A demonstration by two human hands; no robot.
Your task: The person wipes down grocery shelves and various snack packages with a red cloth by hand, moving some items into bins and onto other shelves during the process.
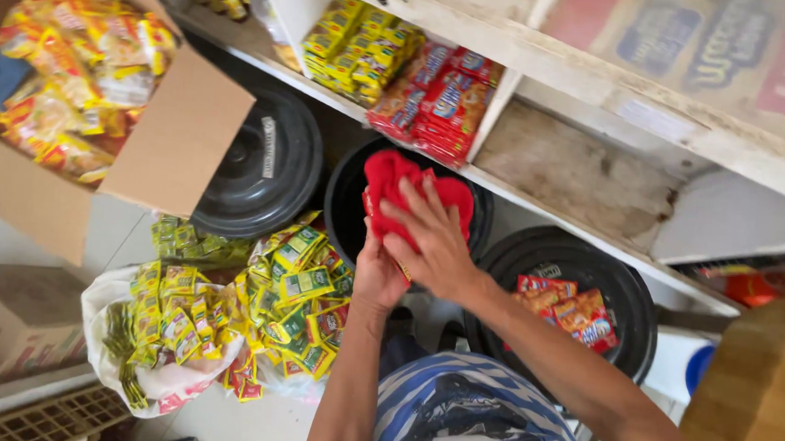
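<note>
Red cloth (395, 180) sits bunched over the black tub (343, 208), my right hand (432, 241) spread flat on it, left hand (378, 274) gripping beneath; I judge a loose grip could drop it inside.

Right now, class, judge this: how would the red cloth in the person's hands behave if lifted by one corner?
The red cloth would probably hang limp: it already bunches and folds under the right hand. It looks light, since the left hand supports it from below without visible strain. It seems unlikely to slip, roll or break.
</note>
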